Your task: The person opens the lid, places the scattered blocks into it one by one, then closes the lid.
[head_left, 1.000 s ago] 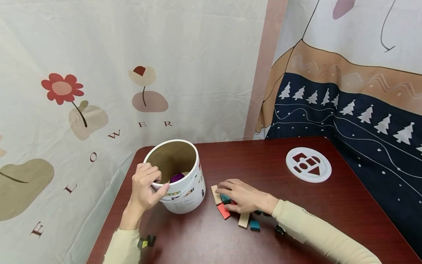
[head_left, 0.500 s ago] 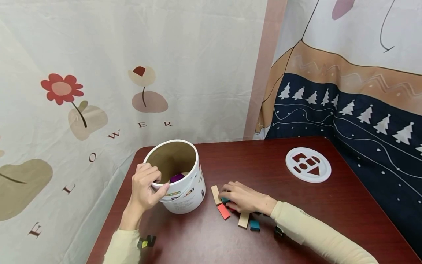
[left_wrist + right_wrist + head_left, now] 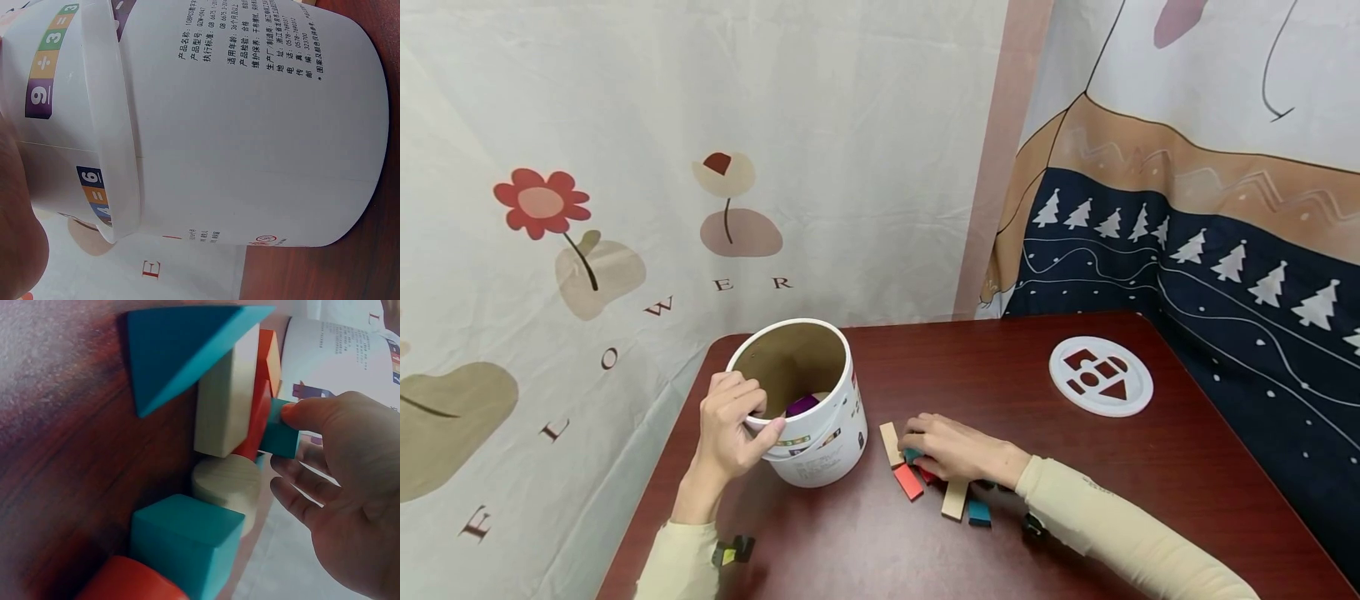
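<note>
My left hand [image 3: 730, 421] grips the near-left rim of a white bucket [image 3: 823, 458], fingers over the edge and thumb outside. A purple block [image 3: 802, 405] shows inside the bucket. To the right of it, my right hand [image 3: 962, 450] is low over a group of wooden blocks. In the right wrist view, its thumb and fingers pinch a small teal block [image 3: 280, 431]. Close around that lie a red block [image 3: 257, 419], a long plain wood block [image 3: 228, 400], a plain wood cylinder [image 3: 228, 484] and a teal cube [image 3: 187, 537]. In the head view the hand hides several of these.
A plain wood block [image 3: 891, 443] and an orange-red block [image 3: 907, 482] lie left of the right hand. A blue block [image 3: 979, 512] lies nearer the front. A white round lid [image 3: 1060, 375] with shaped holes rests at the right of the dark red table [image 3: 970, 367].
My right hand's fingers have drawn together around the teal block, having been spread over the blocks a second ago. The left hand and the bucket stay in place.
</note>
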Available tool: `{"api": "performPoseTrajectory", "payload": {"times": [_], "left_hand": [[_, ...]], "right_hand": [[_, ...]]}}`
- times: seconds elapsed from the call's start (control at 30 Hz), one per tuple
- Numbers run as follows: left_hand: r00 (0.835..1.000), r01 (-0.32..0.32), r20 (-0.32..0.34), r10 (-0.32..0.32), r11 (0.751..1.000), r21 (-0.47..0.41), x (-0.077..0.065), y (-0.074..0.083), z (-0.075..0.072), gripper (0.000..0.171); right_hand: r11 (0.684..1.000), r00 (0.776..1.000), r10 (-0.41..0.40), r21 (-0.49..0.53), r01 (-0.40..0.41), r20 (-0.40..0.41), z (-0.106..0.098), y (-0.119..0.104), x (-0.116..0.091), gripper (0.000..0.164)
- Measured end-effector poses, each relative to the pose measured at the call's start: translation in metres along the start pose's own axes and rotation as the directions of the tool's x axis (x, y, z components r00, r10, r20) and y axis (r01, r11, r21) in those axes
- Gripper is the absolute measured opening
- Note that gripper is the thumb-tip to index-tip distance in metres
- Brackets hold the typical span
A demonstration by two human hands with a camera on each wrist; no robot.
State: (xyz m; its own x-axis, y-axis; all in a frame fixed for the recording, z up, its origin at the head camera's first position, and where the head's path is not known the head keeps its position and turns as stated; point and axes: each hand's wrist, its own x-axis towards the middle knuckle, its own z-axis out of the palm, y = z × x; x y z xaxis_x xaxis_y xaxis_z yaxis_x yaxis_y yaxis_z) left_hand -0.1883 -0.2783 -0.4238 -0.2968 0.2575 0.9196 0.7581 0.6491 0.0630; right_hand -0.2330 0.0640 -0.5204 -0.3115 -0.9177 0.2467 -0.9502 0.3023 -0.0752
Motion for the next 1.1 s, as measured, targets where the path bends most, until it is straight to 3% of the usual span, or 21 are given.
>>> {"api": "performPoseTrajectory", "payload": {"times": [0.77, 1.1], "left_hand": [[1.000, 0.006, 0.005, -0.006, 1.000, 0.010, -0.001, 0.001, -0.001, 0.041], [1.000, 0.008, 0.013, -0.008, 1.000, 0.015, -0.001, 0.000, -0.001, 0.042]], "right_hand": [[0.988, 0.982, 0.112, 0.122, -0.093, -0.152, -0.071, 0.003, 0.019, 0.025], [0.988, 0.954, 0.067, 0.153, -0.023, -0.291, -0.106, 0.009, 0.042, 0.024]]}}
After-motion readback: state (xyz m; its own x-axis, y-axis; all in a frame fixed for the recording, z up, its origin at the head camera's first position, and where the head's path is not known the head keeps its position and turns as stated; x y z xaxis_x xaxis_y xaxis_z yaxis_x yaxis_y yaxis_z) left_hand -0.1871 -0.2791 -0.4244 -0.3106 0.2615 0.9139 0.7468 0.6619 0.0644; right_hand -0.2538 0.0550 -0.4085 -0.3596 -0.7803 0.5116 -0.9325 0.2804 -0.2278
